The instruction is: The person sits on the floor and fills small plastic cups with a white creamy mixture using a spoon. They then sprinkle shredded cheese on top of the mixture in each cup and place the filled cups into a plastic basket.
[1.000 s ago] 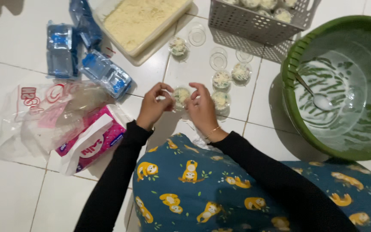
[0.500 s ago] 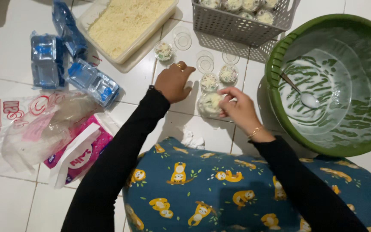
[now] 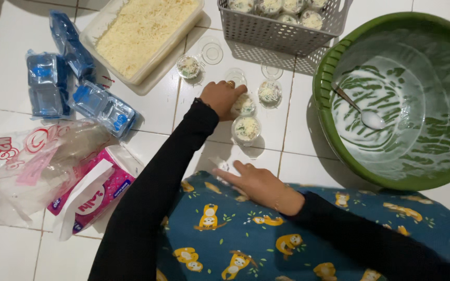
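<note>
Green basin (image 3: 329, 73) with spoon (image 3: 363, 112), grey basket (image 3: 282, 34), pink tissue pack (image 3: 92, 198).
</note>
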